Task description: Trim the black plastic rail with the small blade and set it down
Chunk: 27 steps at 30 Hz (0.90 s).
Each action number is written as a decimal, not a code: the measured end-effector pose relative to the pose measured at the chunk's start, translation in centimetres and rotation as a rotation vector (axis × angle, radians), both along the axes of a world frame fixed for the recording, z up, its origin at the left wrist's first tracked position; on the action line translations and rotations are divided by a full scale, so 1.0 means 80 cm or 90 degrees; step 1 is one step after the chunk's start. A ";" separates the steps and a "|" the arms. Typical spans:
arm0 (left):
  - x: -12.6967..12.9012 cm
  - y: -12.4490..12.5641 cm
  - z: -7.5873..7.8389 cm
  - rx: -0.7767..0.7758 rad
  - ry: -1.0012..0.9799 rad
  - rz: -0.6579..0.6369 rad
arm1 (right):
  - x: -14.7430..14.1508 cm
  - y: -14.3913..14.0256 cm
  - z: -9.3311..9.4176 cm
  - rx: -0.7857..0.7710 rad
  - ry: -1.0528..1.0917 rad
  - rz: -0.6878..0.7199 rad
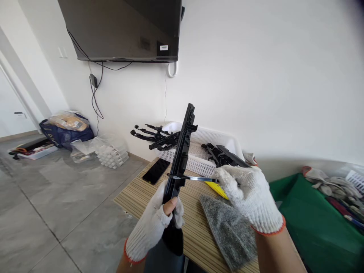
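A long black plastic part [182, 151] stands nearly upright in the middle of the view, its top leaning slightly toward one o'clock, held above the near edge of the table [142, 197]. The left hand [156, 223], in a white knit glove with an orange cuff and one bare fingertip showing, is clamped around the part's lower end. At three o'clock from that grip, the right hand [250, 193], gloved the same way, is closed on a utility knife [207, 181] with a yellow handle; its silver blade runs level toward nine o'clock and its tip touches the part's edge just above the left hand.

Under the right hand a grey fuzzy cloth [230, 231] lies on the striped wooden table. At eleven o'clock from the left hand a dark phone [156, 170] lies flat on the table. Behind the part sits a white perforated plastic basket [199, 159], with more black plastic parts [156, 138] sticking out over its rim toward nine o'clock. At three o'clock a green cover [313, 220] carries loose gloves and small items.

On the wall at twelve o'clock hangs a television [125, 26]; it bears a small white label, its writing too small to read. At nine o'clock, bags [66, 127] rest on the floor
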<state>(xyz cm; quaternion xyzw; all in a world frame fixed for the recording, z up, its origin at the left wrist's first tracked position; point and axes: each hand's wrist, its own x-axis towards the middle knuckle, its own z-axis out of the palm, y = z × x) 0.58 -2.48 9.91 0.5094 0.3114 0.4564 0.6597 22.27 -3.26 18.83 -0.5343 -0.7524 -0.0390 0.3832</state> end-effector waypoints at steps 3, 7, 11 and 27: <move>0.000 0.000 0.001 0.011 0.006 -0.001 | 0.001 -0.001 0.001 -0.018 -0.030 0.021; 0.000 0.000 0.003 0.016 0.016 -0.003 | -0.001 -0.003 0.004 -0.058 -0.044 0.003; 0.001 0.001 0.005 0.027 0.032 0.001 | -0.005 -0.003 0.005 -0.058 -0.039 -0.036; -0.001 -0.002 0.006 -0.003 -0.032 -0.013 | 0.002 0.001 -0.006 -0.034 -0.059 -0.067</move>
